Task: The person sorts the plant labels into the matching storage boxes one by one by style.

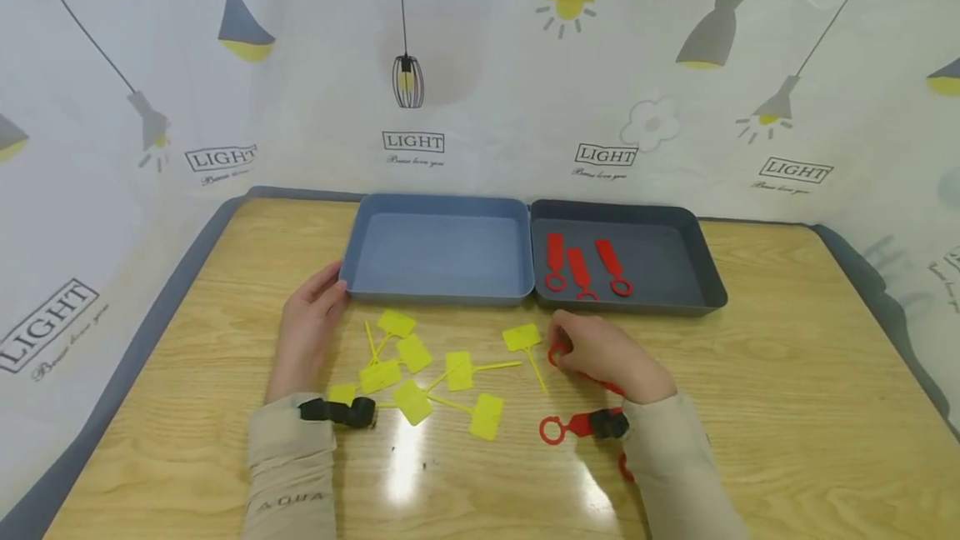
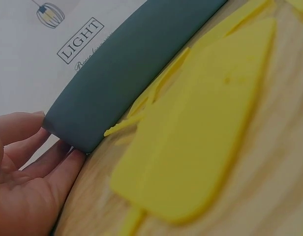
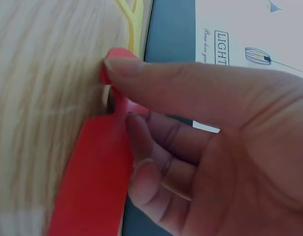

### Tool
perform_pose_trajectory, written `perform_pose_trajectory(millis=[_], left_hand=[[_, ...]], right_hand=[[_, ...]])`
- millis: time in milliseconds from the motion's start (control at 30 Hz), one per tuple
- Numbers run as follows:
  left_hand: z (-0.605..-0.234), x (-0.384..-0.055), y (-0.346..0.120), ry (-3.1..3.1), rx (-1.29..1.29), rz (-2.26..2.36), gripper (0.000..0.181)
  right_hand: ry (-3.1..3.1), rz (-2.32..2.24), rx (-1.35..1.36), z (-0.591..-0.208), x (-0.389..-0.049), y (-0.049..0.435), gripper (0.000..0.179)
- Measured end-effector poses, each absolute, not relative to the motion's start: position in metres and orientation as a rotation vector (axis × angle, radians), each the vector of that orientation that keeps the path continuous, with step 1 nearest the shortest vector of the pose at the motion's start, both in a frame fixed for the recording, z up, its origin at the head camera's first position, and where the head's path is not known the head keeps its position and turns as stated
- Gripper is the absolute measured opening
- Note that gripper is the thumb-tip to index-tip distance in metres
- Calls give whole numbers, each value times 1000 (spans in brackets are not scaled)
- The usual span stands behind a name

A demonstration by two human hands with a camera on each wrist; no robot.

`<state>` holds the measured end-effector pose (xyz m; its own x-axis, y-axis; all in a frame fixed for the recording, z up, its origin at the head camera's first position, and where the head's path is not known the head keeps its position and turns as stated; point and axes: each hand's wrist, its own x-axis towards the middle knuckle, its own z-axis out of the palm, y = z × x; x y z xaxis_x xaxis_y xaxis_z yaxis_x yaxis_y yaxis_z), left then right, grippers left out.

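Right grip [image 1: 603, 352]: clamped, with a red tag [image 3: 95, 177] pinched by its ring end between thumb and fingers.
Held tag: kept just in front of the dark tray [image 1: 630, 307], mostly covered by the hand in the head view; whether it's fully lifted can't really be told.
Left grip [image 1: 307, 319]: fingers kinda relaxed, nothing clenched, fingertips rested against the near left corner of the blue tray [image 1: 442, 300].
Trays: set side by side, touching, along the far part of the wooden surface [image 1: 787, 357].
Dark tray contents: three red tags [image 1: 609, 257], all bunched toward the left half, rings facing the near side.
Yellow tags [image 1: 412, 401]: scattered in front of the blue tray, some overlapped, one partly blocked by the left wrist camera [image 1: 337, 412].
Other reds: another red tag [image 1: 580, 425] is half hidden by the right wrist camera [image 1: 609, 423], plus a bit of red [image 1: 625, 467] tucked by the sleeve [image 1: 675, 457].
Backdrop [image 1: 487, 23]: white cloth, printed with lamps and "LIGHT".
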<state>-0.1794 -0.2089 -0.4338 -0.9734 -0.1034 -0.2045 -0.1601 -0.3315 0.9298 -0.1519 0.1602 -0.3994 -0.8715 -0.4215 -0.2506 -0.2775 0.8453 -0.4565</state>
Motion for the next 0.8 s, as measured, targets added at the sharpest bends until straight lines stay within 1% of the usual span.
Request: perform_pose_trajectory(millis=[100, 167, 267, 367, 533, 800], left_hand=[[-432, -179, -208, 1781, -341, 2509, 47], [-433, -179, -208, 1784, -344, 2505, 47], [-435, -179, -208, 1796, -358, 2507, 46], [-437, -180, -208, 1801, -357, 2506, 46], [-439, -181, -209, 1795, -352, 2514, 46], [-438, -180, -210, 1782, -355, 2528, 46]], right_hand=[[2693, -609, -545, -400, -153, 162, 19], [2709, -601, -604, -401, -154, 164, 17], [2738, -574, -650, -402, -156, 165, 21], [2741, -558, -600, -401, -156, 167, 25], [2735, -590, -476, -396, -156, 170, 23], [2798, -666, -461, -383, -157, 182, 21]])
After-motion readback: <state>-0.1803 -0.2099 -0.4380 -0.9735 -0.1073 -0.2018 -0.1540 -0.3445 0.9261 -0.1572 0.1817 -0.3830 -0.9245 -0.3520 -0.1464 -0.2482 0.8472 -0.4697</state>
